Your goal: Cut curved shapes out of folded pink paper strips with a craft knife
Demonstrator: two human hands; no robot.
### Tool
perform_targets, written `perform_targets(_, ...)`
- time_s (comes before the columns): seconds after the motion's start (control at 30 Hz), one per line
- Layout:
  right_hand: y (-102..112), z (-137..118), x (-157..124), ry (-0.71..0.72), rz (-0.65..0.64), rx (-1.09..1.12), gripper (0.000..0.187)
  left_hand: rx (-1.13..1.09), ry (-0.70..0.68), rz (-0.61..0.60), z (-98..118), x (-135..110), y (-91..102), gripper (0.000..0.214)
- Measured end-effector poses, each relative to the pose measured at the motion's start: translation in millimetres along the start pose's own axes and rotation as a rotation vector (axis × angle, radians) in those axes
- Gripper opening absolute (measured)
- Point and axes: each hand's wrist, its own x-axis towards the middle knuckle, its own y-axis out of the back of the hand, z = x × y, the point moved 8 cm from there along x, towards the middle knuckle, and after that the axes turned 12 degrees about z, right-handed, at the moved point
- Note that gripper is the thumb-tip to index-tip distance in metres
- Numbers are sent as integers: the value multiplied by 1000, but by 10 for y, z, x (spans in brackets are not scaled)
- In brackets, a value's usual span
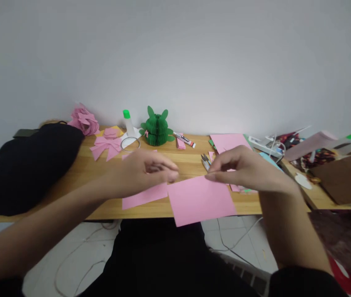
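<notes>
My right hand (240, 169) pinches the upper edge of a pink sheet of paper (202, 202) between thumb and fingers. The sheet tilts toward me over the front edge of the wooden table. Just left of its upper corner, my left hand (146, 171) hovers with loosely bent fingers, slightly blurred, the thumb a little apart from the fingertips. I see nothing in it. Another pink sheet (146, 197) lies on the table under the left hand, partly covered by it. Behind the right fingertips are small scissors (205, 161), partly hidden.
Along the wall stand a green paper honeycomb figure (156, 130), a glue stick (128, 123) and a pink paper flower (84, 119). A pink paper bow (107, 145), a ring (130, 144) and a marker-like tube (184, 140) lie nearby. Black cloth (30, 165) covers the left end.
</notes>
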Motion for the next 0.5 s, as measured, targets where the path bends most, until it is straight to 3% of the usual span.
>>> perform_targets(0.07, -122, 109, 93, -70, 7, 88, 19, -20, 34, -106, -79, -7, -205, 15)
perform_targets(0.1, -158, 193, 127, -109, 37, 154, 19, -41, 49, -95, -136, -6, -250, 18)
perform_targets(0.23, -383, 659, 141, -209, 61, 458, 38, -127, 168, 115, -542, -37, -235, 25)
perform_targets(0.33, -605, 1055, 103, -312, 89, 605, 42, -126, 219, 182, -847, -90, -314, 28)
perform_targets(0.4, -735, 1215, 104, -336, 117, 649, 46, -100, 202, 224, -958, -104, -389, 27)
perform_targets(0.5, -873, 1330, 140, -368, 140, 677, 48, -46, 113, 270, -962, -92, -476, 56)
